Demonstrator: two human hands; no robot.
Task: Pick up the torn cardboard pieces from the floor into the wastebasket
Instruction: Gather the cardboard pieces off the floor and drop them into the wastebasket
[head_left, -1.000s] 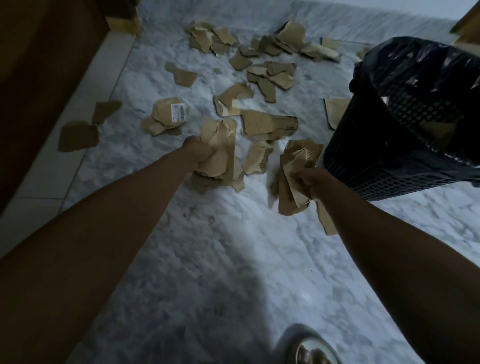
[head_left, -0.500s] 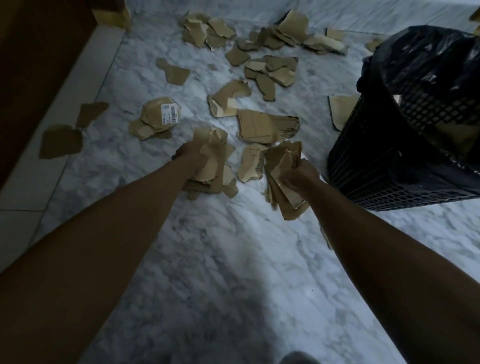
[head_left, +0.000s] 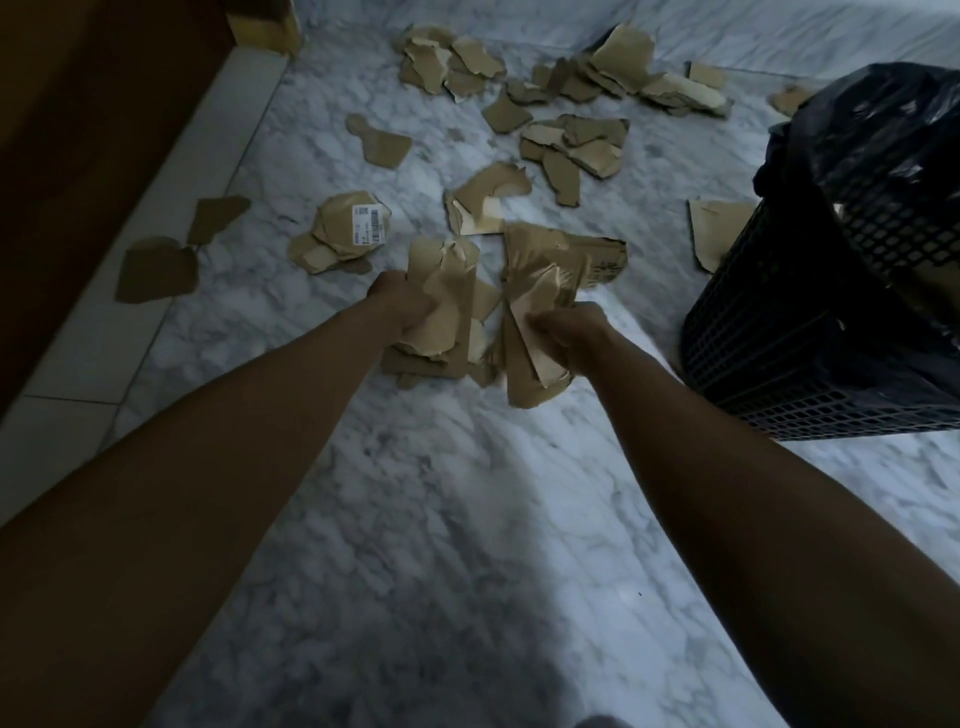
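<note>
My left hand (head_left: 399, 307) grips a bunch of torn brown cardboard pieces (head_left: 448, 306) just above the marble floor. My right hand (head_left: 569, 330) grips a second bunch of cardboard pieces (head_left: 530, 358) right beside the first, the two bunches almost touching. The black mesh wastebasket (head_left: 810, 332), lined with a black plastic bag (head_left: 883, 135), stands to the right of my right hand. Several more torn pieces lie scattered on the floor ahead, among them one with a white label (head_left: 348, 228) and a heap at the far end (head_left: 597, 78).
A dark wooden wall or door (head_left: 78, 130) with a pale floor strip (head_left: 171, 223) runs along the left; two cardboard pieces (head_left: 156, 267) lie on that strip. One flat piece (head_left: 714, 234) leans by the wastebasket's left side. Marble floor (head_left: 467, 519) stretches toward me.
Both hands have come closer together, each still gripping its bunch. The right hand's bunch moved left toward the left hand's bunch; the view shifted slightly.
</note>
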